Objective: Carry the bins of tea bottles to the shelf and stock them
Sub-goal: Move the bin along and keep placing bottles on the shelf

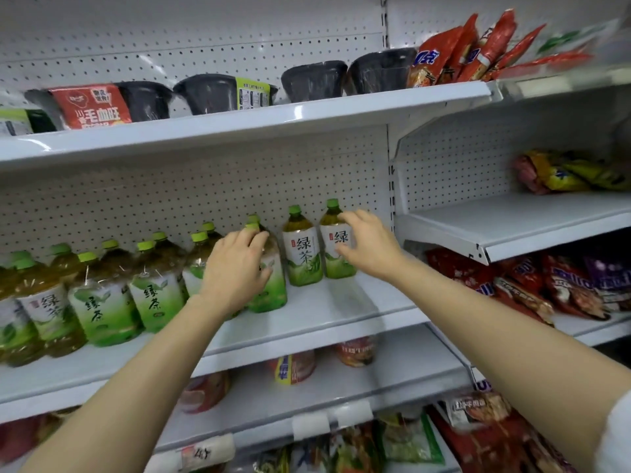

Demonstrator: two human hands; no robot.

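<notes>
Several green tea bottles with green caps stand along the white middle shelf (pixel 334 302). My left hand (pixel 235 268) grips one upright bottle (pixel 273 288) at the front of the row, fingers curled over its shoulder. My right hand (pixel 368 247) reaches to the rightmost bottle (pixel 336 240), its fingers loosely bent around the bottle's right side. Whether they touch it is unclear. Another bottle (pixel 302 250) stands between the two. No bin is in view.
Black bowl packs (pixel 314 80) and red snack bags (pixel 471 46) sit on the shelf above. Snack packets (pixel 546 288) fill the right-hand bay, with a bare white shelf (pixel 512 223) above them. Lower shelves hold more packets (pixel 293 367). Bare shelf lies right of the bottles.
</notes>
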